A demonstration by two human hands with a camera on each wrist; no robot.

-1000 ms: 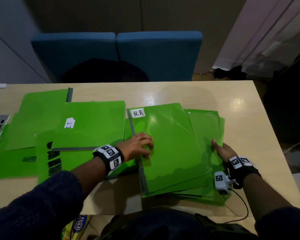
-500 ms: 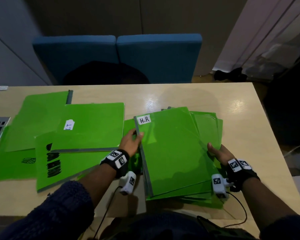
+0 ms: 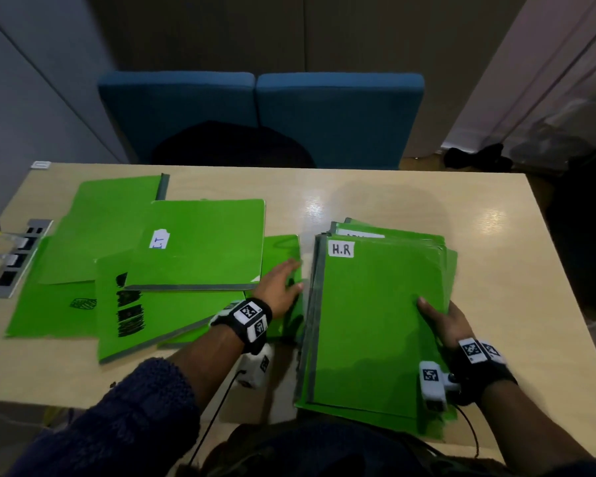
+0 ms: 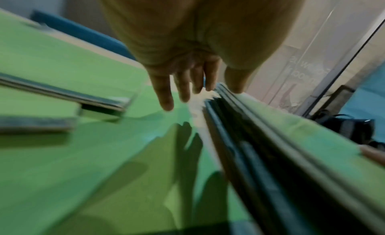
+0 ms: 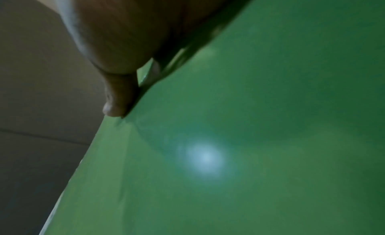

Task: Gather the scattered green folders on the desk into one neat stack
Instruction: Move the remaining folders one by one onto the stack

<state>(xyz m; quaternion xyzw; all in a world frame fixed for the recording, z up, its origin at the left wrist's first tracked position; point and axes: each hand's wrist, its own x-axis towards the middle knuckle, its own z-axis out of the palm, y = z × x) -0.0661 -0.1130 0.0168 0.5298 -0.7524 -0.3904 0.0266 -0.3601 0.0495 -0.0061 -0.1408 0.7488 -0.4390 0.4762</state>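
A stack of green folders (image 3: 375, 332), topped by one labelled "H.R", lies at the right of the desk (image 3: 393, 197). My right hand (image 3: 439, 316) grips its right edge, thumb (image 5: 117, 97) on top of the cover (image 5: 250, 139) and fingers hidden beneath. My left hand (image 3: 286, 277) is flat with straight fingers (image 4: 166, 98) beside the stack's dark spines (image 4: 250, 139), over a loose green folder (image 3: 283, 249). More folders lie scattered on the left: one labelled "I.T" (image 3: 203, 246), one with black scribbles (image 3: 131, 315), and others (image 3: 111, 215) beneath.
A socket strip (image 3: 14, 259) with plugs is set into the desk's left edge. Two blue chair backs (image 3: 255, 111) stand behind the desk. A dark bag (image 3: 479, 158) lies on the floor at the back right. Bare desk shows behind the stack.
The stack turned straighter and shifted right. My left hand came off the top folder, held the stack's left edge, and now lies open beside it.
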